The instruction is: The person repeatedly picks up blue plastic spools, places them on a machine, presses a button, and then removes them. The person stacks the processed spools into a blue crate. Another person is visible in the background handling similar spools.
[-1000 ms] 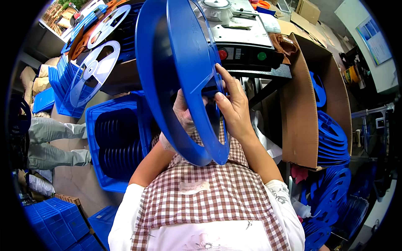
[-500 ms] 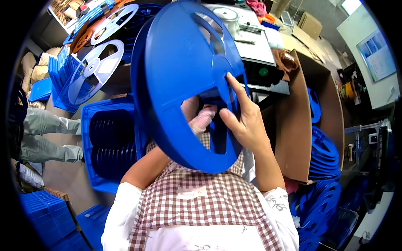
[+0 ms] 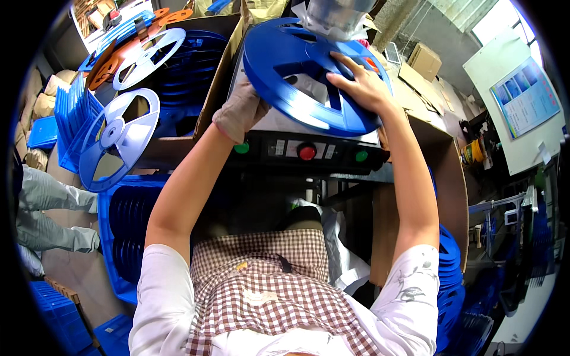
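A large blue plastic reel (image 3: 267, 62) with cut-out windows lies tilted over the white top of a bench machine (image 3: 270, 160). At its left rim is my left hand (image 3: 239, 113), in a pale glove, with the fingers closed on the edge. My bare right hand (image 3: 365, 89) grips the reel by its hub and spokes, thumb and fingers bent around the middle. A metal cylinder (image 3: 338, 18) wrapped in white at its lower end stands over the far side of the reel. The machine's front carries a red button (image 3: 306, 152) between two green ones.
Left of the machine, a cardboard box (image 3: 222, 65) holds blue reels; translucent reels (image 3: 113, 133) lean beside it. A blue crate (image 3: 110, 261) of dark discs stands below. At right are another cardboard box (image 3: 457, 178) and stacked blue reels (image 3: 450, 261). Another person's legs (image 3: 50, 202) show far left.
The reel has moved from in front of my chest forward onto the machine and now lies flatter. My left hand has come from behind it to its left rim; both arms are stretched out.
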{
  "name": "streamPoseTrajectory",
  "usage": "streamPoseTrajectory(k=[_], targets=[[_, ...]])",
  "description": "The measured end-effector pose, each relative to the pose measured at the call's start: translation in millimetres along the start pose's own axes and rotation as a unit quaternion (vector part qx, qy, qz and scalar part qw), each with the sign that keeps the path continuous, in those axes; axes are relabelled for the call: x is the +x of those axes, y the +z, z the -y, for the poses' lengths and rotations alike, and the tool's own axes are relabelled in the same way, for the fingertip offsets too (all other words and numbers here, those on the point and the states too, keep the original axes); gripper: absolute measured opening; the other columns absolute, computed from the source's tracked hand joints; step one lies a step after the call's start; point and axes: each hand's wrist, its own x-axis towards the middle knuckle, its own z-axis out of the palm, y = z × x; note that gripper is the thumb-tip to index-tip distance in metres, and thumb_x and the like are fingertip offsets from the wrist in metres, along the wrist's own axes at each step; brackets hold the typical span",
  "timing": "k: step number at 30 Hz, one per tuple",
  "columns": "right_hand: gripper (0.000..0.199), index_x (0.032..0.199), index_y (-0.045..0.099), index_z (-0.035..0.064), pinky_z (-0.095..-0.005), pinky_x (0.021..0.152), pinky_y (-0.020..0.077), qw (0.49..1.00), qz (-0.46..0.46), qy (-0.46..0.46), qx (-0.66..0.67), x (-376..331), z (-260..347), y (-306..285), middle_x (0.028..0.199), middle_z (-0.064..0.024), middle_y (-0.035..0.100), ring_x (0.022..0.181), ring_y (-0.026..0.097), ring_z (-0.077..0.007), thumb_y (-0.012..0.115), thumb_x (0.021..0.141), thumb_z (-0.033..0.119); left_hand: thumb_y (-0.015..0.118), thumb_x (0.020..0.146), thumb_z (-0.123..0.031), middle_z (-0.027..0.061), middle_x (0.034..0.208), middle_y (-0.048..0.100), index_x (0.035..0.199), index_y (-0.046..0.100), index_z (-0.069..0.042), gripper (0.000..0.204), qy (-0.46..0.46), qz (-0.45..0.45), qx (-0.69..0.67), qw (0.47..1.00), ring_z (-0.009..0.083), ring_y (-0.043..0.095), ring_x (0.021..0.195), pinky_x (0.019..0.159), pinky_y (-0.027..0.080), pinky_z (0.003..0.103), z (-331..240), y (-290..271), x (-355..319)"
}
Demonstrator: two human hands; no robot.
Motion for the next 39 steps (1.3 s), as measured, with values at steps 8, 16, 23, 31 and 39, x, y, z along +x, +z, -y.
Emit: streamPoseTrajectory(k=[8, 16, 23, 31, 39], targets=[[0.077, 0.145, 0.042, 0.0315, -0.0450, 0.100, 0.0405, 0.999, 0.032, 0.009, -0.031, 75.8, -6.7, 27.0, 0.122, -0.0252, 0.058, 0.116, 0.056, -0.0388, 0.051, 0.081, 0.074, 0.039, 0.087, 0.011, 0.0153, 0.124, 0.057, 0.131, 0.045, 0.006, 0.045, -0.056, -0.019, 0.003, 0.998, 0.0266, 0.059, 0.115, 0.109, 0.043, 0.039, -15.1, -28.6, 14.1], [0.075, 0.144, 0.043, 0.0250, -0.0429, 0.096, 0.0429, 0.997, -0.008, -0.021, -0.078, 48.5, -2.2, 28.3, 0.115, -0.0236, 0.059, 0.111, 0.056, -0.0367, 0.049, 0.085, 0.070, 0.046, 0.087, 0.000, 0.0134, 0.118, 0.060, 0.135, 0.045, 0.004, 0.048, -0.133, -0.013, 0.159, 0.978, 0.0217, 0.061, 0.108, 0.096, 0.050, 0.034, -16.5, -29.0, -32.7], [0.052, 0.133, 0.052, 0.0022, -0.0289, 0.085, 0.0503, 0.910, -0.280, 0.041, 0.302, -108.6, -63.3, 51.6, 0.114, -0.0119, 0.059, 0.099, 0.060, -0.0180, 0.069, 0.085, 0.013, 0.071, 0.078, -0.001, 0.0191, 0.127, 0.052, 0.138, 0.041, -0.004, 0.067, 0.170, -0.161, 0.612, 0.756, 0.0317, 0.055, 0.115, 0.096, 0.048, 0.037, 2.1, -65.1, -117.2], [0.055, 0.126, 0.056, 0.0032, -0.0303, 0.082, 0.0506, 0.914, -0.271, 0.115, 0.279, -153.9, -138.0, 160.0, 0.109, -0.0089, 0.058, 0.097, 0.058, -0.0197, 0.079, 0.077, 0.011, 0.073, 0.072, 0.009, 0.0188, 0.130, 0.049, 0.141, 0.036, -0.007, 0.079, 0.045, -0.204, 0.556, 0.805, 0.0313, 0.055, 0.115, 0.098, 0.050, 0.037, 39.3, -91.1, -101.7], [0.046, 0.127, 0.055, 0.0028, -0.0321, 0.084, 0.0498, 0.905, -0.315, 0.138, 0.250, -163.1, -96.8, 137.4, 0.109, -0.0097, 0.059, 0.100, 0.059, -0.0204, 0.072, 0.085, 0.015, 0.068, 0.080, 0.003, 0.0195, 0.133, 0.048, 0.139, 0.038, -0.002, 0.066, 0.173, -0.196, 0.618, 0.741, 0.0328, 0.055, 0.116, 0.103, 0.042, 0.038, 38.0, -84.7, -126.8]])
